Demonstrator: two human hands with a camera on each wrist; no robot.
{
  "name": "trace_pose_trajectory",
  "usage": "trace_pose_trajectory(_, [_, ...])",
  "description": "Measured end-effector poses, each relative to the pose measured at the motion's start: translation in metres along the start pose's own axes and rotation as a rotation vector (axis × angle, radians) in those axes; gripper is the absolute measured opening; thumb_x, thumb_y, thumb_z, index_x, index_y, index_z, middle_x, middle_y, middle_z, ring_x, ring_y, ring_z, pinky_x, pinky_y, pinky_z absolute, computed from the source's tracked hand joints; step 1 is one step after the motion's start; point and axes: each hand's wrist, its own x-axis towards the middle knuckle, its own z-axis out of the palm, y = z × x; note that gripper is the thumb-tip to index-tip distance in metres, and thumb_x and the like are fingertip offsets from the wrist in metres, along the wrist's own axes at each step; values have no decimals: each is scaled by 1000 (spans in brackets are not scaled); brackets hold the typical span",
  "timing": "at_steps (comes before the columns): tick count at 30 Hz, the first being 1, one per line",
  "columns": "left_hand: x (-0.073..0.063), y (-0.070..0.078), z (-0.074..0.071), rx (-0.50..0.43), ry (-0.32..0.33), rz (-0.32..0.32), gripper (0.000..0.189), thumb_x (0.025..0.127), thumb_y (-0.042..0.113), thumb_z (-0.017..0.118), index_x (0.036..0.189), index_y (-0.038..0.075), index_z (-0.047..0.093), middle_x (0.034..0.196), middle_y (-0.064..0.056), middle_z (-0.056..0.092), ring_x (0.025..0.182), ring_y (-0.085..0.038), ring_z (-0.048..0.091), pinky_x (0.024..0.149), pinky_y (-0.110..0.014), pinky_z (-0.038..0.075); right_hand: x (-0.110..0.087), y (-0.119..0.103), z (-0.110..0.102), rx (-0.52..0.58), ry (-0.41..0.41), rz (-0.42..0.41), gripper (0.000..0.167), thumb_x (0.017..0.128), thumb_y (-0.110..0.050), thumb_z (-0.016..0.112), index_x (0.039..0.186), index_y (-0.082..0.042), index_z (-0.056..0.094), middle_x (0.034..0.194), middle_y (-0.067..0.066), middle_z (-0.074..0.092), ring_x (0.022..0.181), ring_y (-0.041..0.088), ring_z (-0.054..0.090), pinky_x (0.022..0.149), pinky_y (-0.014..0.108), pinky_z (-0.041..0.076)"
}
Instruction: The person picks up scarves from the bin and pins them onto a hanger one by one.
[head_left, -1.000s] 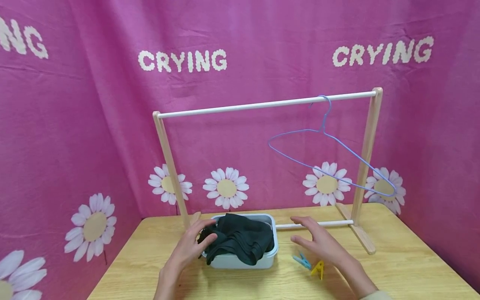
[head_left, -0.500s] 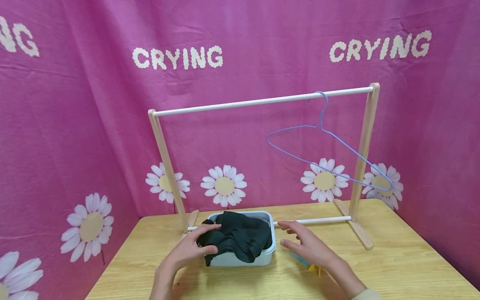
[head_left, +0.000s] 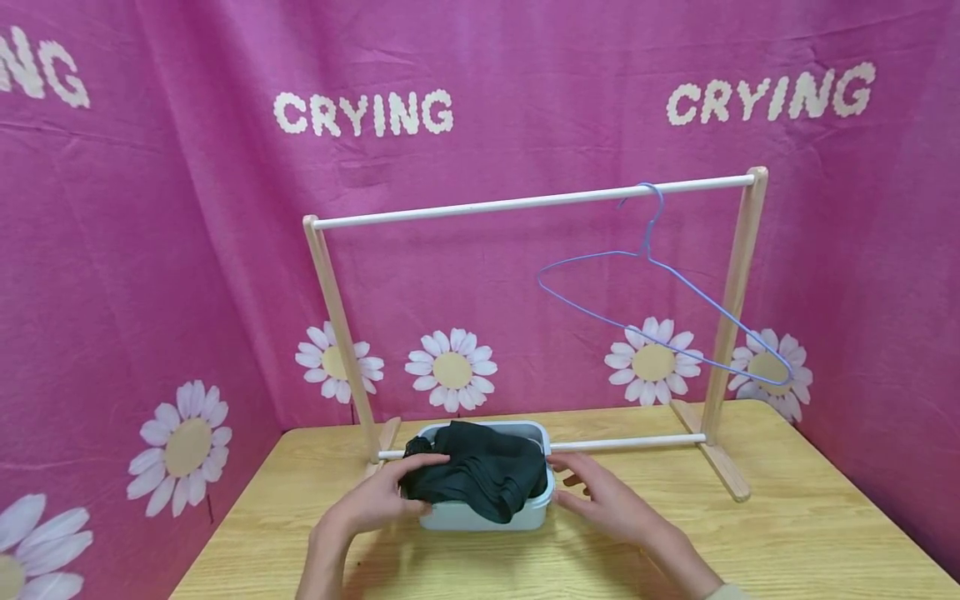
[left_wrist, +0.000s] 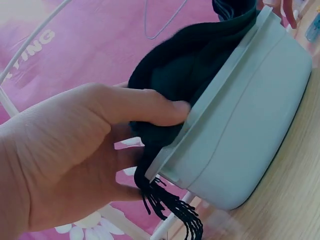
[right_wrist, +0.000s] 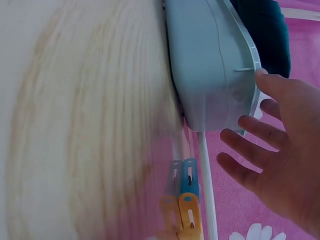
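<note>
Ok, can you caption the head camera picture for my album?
Two hands at a tub of dark cloth, a blue hanger on the rack behind.

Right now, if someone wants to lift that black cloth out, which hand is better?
Probably the left hand. It reaches over the left end of the black cloth, while the right hand is beside the tub, with the rim between it and the cloth.
</note>
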Motion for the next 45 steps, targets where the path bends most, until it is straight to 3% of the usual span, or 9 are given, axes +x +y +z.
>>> trace_pose_trajectory(6, [7, -1, 1, 86, 91, 47, 44, 93, 9, 64, 131, 32, 63, 136, -4, 56, 113, -24, 50, 81, -31, 48, -1, 0, 1, 5, 5, -28, 46, 99, -32, 62, 139, -12, 53, 136, 11, 57, 107, 32, 62, 89, 43, 54])
trace_pose_trajectory(9, [11, -2, 4, 101, 148, 85, 41, 94, 9, 63, 132, 24, 63, 133, -2, 59, 111, -22, 53, 86, -34, 51, -1, 1, 1, 9, 3, -32, 45, 99, -32, 62, 138, -12, 54, 136, 11, 57, 107, 31, 62, 88, 42, 55])
trace_pose_trajectory(15, [24, 0, 22, 231, 455, 227, 36, 91, 16, 73, 126, 14, 67, 126, -2, 69, 114, -21, 65, 99, -49, 51, 0, 1, 2, 31, -32, 5, 45, 99, -33, 62, 137, -10, 55, 135, 10, 59, 106, 27, 64, 87, 39, 55])
trace_pose_trajectory(20, [35, 4, 39, 297, 624, 148, 34, 91, 30, 73, 122, 15, 69, 119, -7, 72, 108, -25, 68, 94, -48, 54, 2, -2, 2, 37, -39, 21, 47, 99, -31, 62, 138, -7, 54, 135, 12, 59, 104, 27, 65, 86, 32, 55])
trace_pose_trajectory(24, [38, 4, 43, 269, 542, 89, 42, 93, 43, 68, 124, 15, 67, 123, -7, 70, 114, -27, 65, 98, -50, 52, 2, -2, 1, 48, -45, 29, 47, 99, -31, 61, 139, -7, 53, 134, 13, 59, 104, 27, 65, 84, 29, 55])
trace_pose_trajectory(29, [37, -2, 41, 299, 316, 199, 47, 87, 52, 70, 126, 26, 63, 122, 6, 67, 114, -16, 63, 99, -46, 50, 3, -2, 2, 58, -55, 51, 47, 100, -32, 60, 140, -9, 52, 132, 11, 60, 104, 25, 65, 83, 26, 54])
trace_pose_trajectory(36, [25, -4, 26, 169, 100, 217, 71, 73, 35, 88, 136, 32, 55, 129, 8, 59, 119, -18, 52, 105, -51, 45, 4, 0, 4, 59, -65, 84, 48, 100, -34, 60, 141, -12, 51, 130, 7, 61, 106, 23, 64, 83, 26, 54])
trace_pose_trajectory(41, [23, -5, 19, 140, 88, 238, 69, 72, 21, 89, 133, 32, 58, 126, 8, 60, 118, -17, 52, 105, -48, 45, 4, 1, 4, 58, -70, 79, 49, 100, -36, 60, 141, -13, 51, 129, 7, 62, 105, 23, 64, 81, 26, 54])
trace_pose_trajectory(45, [24, -7, 20, 145, 166, 278, 50, 77, 19, 86, 122, 28, 67, 116, 8, 68, 108, -13, 59, 100, -38, 51, 4, 2, 3, 59, -77, 77, 49, 100, -38, 59, 142, -14, 50, 127, 6, 62, 106, 25, 63, 82, 26, 54])
